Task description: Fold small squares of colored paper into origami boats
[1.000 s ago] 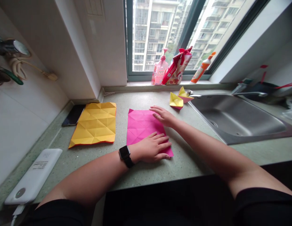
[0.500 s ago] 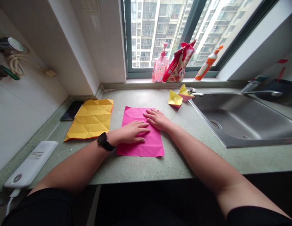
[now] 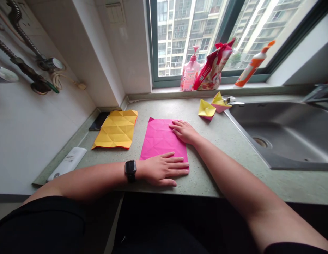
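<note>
A creased sheet of pink paper (image 3: 161, 137) lies flat on the counter in front of me. Across its near edge rests my left hand (image 3: 166, 170), open and palm down, fingers pointing right; it covers most of that edge. My right hand (image 3: 185, 132) is open too, laid flat on the sheet's far right corner. To the left sits a yellow creased paper (image 3: 116, 128) with orange showing at its edges. Beyond my right hand stand two small folded paper boats (image 3: 206, 109), yellow inside and pink outside.
A steel sink (image 3: 291, 130) takes up the right side. At the left are a white power bank (image 3: 71, 160) and a dark phone (image 3: 98, 121) partly under the yellow paper. A pump bottle (image 3: 189, 74), a red bag (image 3: 214, 67) and an orange-white bottle (image 3: 254, 67) line the windowsill.
My left hand has slid from the middle of the pink paper toward me, to its near edge. My right hand stays at the far right corner. The view has shifted to the left.
</note>
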Available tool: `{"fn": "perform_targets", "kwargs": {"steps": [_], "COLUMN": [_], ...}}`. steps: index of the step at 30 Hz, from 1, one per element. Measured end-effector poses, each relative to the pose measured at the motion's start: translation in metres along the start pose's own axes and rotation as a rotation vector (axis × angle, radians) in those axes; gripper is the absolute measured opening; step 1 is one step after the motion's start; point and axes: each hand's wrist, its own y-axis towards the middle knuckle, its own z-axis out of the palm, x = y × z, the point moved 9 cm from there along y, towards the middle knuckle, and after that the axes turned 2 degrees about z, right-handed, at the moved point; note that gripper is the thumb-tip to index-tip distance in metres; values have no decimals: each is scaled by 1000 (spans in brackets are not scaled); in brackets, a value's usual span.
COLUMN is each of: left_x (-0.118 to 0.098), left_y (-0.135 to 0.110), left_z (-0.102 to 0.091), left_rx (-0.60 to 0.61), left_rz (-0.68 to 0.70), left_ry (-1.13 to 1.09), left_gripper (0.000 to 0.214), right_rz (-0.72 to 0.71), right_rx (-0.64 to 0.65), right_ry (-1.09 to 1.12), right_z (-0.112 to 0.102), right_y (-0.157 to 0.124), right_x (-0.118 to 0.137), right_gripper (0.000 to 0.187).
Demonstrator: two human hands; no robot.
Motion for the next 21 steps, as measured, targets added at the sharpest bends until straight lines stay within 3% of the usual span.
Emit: {"fn": "perform_targets", "kwargs": {"steps": [4, 7, 9, 10, 15, 21], "left_x": [-14, -3, 7, 8, 13, 8], "left_y": [-6, -22, -41, -50, -88, -121], "left_z": [-6, -24, -40, -43, -45, -54], "left_rx": [-20, -186, -334, -342, -264, -255], "left_rz": [-90, -197, -255, -245, -225, -134], "left_ry": [-283, -421, -221, -87, 349, 545], "left_gripper": [63, 70, 66, 60, 38, 27], "right_rz": [-24, -12, 4, 9, 31, 42], "right_rx": [-17, -82, -148, -179, -226, -145], "right_ry": [56, 180, 265, 297, 369, 369], "right_z": [-1, -11, -19, -23, -31, -24], "right_y": [0, -2, -6, -7, -12, -12], "right_x": [-1, -5, -10, -12, -17, -15], "right_gripper": [49, 49, 48, 46, 38, 26]}}
